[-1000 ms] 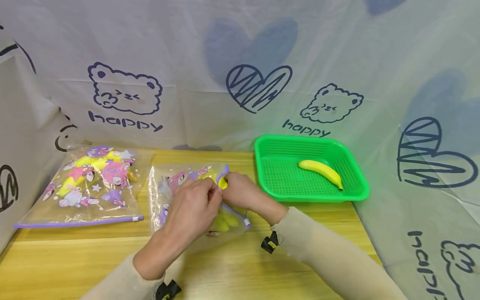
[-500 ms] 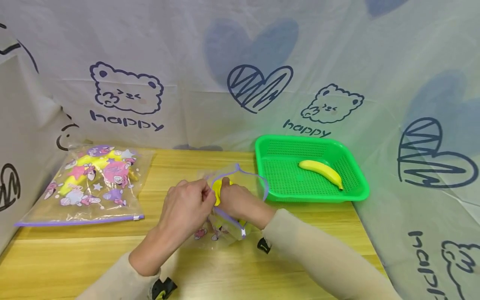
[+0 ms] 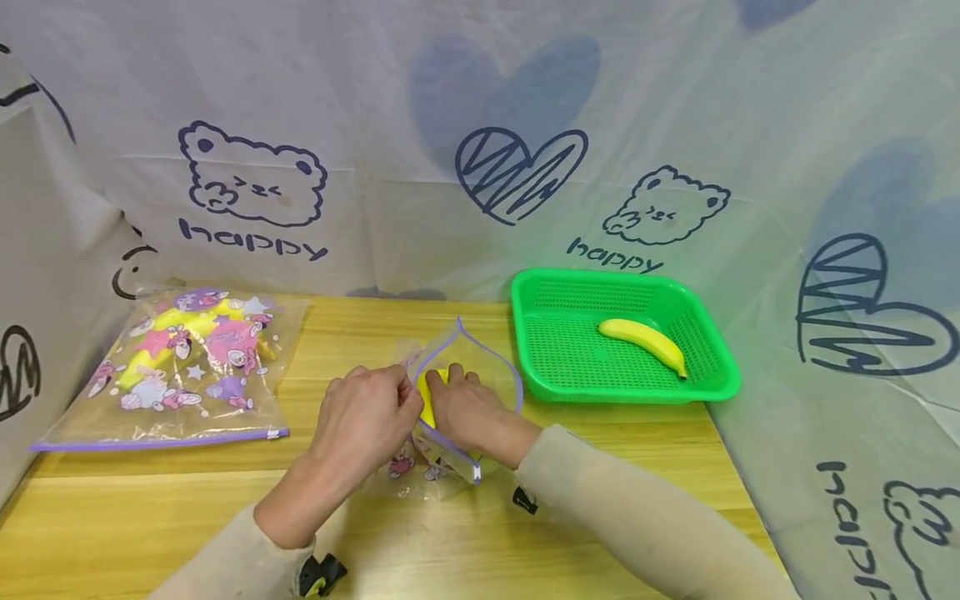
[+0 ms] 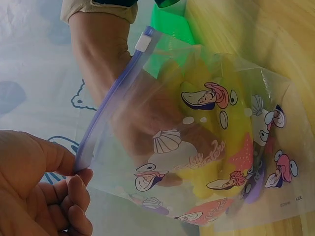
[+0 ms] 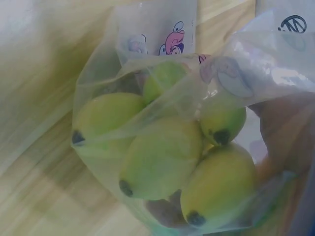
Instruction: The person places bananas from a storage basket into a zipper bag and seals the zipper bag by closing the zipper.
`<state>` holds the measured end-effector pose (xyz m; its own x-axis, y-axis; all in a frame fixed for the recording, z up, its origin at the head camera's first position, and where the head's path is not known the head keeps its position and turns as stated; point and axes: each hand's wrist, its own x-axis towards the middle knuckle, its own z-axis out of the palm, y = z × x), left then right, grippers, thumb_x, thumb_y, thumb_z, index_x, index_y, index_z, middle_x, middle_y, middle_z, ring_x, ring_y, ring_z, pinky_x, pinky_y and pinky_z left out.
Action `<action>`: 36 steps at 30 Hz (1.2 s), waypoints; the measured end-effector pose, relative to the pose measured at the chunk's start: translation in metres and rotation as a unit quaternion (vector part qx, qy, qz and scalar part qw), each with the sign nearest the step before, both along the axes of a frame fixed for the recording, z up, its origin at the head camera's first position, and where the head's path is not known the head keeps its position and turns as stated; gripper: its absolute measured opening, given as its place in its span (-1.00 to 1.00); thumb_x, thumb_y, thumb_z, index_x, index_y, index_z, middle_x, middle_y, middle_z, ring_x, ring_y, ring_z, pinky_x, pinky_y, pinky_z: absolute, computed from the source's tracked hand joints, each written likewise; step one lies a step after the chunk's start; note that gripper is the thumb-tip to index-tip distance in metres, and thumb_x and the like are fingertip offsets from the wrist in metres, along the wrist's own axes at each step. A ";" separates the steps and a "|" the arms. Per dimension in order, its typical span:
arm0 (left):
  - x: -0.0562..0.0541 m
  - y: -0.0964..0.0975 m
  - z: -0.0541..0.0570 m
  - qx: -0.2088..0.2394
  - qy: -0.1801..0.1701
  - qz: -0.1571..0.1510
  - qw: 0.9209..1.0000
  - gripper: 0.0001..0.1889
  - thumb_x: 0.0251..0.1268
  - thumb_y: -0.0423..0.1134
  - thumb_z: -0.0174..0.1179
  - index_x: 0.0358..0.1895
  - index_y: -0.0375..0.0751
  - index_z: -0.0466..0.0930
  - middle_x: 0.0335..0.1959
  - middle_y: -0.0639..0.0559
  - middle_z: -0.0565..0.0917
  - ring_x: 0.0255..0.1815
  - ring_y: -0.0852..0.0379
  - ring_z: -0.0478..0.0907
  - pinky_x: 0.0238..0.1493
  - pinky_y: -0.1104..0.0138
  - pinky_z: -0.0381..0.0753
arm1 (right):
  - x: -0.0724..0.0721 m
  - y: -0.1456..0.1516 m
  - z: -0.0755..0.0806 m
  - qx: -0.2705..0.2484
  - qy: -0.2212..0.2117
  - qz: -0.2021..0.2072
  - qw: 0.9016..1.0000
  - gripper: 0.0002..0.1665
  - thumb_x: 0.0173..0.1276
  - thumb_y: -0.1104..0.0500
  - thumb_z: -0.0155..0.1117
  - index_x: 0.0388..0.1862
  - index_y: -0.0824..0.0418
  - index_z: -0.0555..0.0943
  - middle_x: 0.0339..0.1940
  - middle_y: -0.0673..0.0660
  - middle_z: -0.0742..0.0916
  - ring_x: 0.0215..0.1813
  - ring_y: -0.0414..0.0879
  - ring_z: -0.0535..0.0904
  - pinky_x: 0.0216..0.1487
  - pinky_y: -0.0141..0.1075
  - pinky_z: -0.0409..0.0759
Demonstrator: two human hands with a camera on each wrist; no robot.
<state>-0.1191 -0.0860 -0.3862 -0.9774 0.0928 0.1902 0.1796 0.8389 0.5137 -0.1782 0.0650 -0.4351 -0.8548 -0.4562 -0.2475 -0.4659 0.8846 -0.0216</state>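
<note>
My left hand (image 3: 369,418) pinches the rim of a clear zip bag (image 4: 290,196) with a purple slider closure and pink cartoon prints. Its mouth gapes wide, with the white slider (image 4: 143,43) at one end. Through that mouth reaches my right hand (image 3: 474,417), its fingers and thumb around a bunch of yellow bananas (image 4: 236,123) inside the bag. The dark-tipped ends of several bananas (image 5: 162,157) press against the film in the right wrist view. Part of the right hand is blurred behind the printed plastic.
A green basket (image 3: 626,392) at the right holds a single banana (image 3: 641,342). On the left lies a second printed zip bag (image 3: 187,375) with yellow fruit in it, its purple closure facing me. A printed cloth (image 3: 390,242) walls the wooden table (image 3: 420,550).
The bag, flatter and farther left a second ago, now stands gathered with its mouth spread open. My right hand has moved toward me and left with the bananas; the left hand keeps its pinch.
</note>
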 end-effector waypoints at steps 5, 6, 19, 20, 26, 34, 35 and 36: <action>-0.001 -0.001 0.000 -0.006 -0.002 0.002 1.000 -0.72 0.34 -0.27 0.17 -0.59 -0.03 0.48 -0.70 0.12 0.47 -0.53 0.03 0.39 -0.33 0.16 0.32 | 0.000 0.003 0.002 -0.014 0.020 0.025 0.999 -0.61 0.67 0.00 0.04 0.30 0.18 0.47 0.22 0.25 0.57 -0.03 0.04 0.51 -0.16 -0.20 0.67; -0.001 -0.002 0.000 -0.008 -0.001 0.002 1.000 -0.72 0.34 -0.27 0.17 -0.59 -0.03 0.47 -0.69 0.12 0.47 -0.53 0.02 0.39 -0.33 0.16 0.32 | 0.000 0.004 0.004 -0.020 0.020 0.026 0.999 -0.55 0.65 -0.05 0.08 0.31 0.20 0.48 0.23 0.25 0.57 -0.01 0.05 0.52 -0.12 -0.18 0.68; -0.003 -0.006 0.001 -0.030 0.002 0.010 1.000 -0.72 0.34 -0.25 0.16 -0.59 -0.03 0.47 -0.70 0.11 0.46 -0.52 0.01 0.39 -0.34 0.16 0.29 | 0.013 0.034 0.026 -0.187 0.141 0.056 0.971 -0.47 0.47 -0.06 0.38 0.19 0.31 0.64 0.11 0.22 0.73 0.17 0.14 0.64 0.17 -0.06 0.68; -0.003 -0.007 0.001 -0.031 0.001 0.012 0.999 -0.72 0.34 -0.24 0.16 -0.59 -0.03 0.48 -0.70 0.11 0.46 -0.52 0.01 0.39 -0.34 0.16 0.28 | 0.014 0.039 0.027 -0.206 0.176 0.066 0.960 -0.54 0.45 -0.01 0.39 0.12 0.30 0.66 0.04 0.21 0.74 0.11 0.13 0.66 0.10 -0.06 0.70; -0.003 -0.010 0.000 -0.031 -0.002 0.015 0.999 -0.74 0.32 -0.24 0.15 -0.59 -0.01 0.48 -0.69 0.12 0.46 -0.52 0.01 0.37 -0.33 0.15 0.27 | 0.018 0.067 0.033 -0.244 0.359 0.068 0.898 -0.68 0.34 0.05 0.47 -0.17 0.28 0.64 -0.32 0.15 0.68 -0.28 0.08 0.62 -0.35 -0.14 0.63; -0.003 -0.017 0.000 -0.029 -0.005 0.020 0.999 -0.74 0.30 -0.24 0.14 -0.60 -0.02 0.46 -0.69 0.11 0.44 -0.52 0.01 0.35 -0.33 0.17 0.23 | 0.023 0.081 0.042 -0.161 0.227 -0.069 0.958 -0.58 0.36 -0.14 0.40 -0.51 0.12 0.58 -0.60 0.03 0.58 -0.56 -0.03 0.49 -0.60 -0.20 0.40; -0.003 -0.017 0.001 -0.030 -0.007 0.020 0.999 -0.74 0.30 -0.24 0.14 -0.59 -0.02 0.47 -0.69 0.11 0.44 -0.52 0.00 0.35 -0.33 0.17 0.24 | 0.023 0.081 0.043 -0.163 0.189 -0.082 0.965 -0.60 0.37 -0.09 0.36 -0.56 0.10 0.55 -0.64 0.00 0.55 -0.59 -0.06 0.44 -0.62 -0.23 0.34; -0.004 -0.018 0.002 -0.031 -0.008 0.021 0.999 -0.74 0.31 -0.23 0.15 -0.59 -0.02 0.47 -0.69 0.11 0.44 -0.52 0.00 0.36 -0.33 0.17 0.24 | 0.023 0.082 0.044 -0.171 0.156 -0.092 0.968 -0.62 0.37 -0.04 0.33 -0.59 0.08 0.52 -0.68 -0.02 0.52 -0.62 -0.09 0.40 -0.63 -0.25 0.30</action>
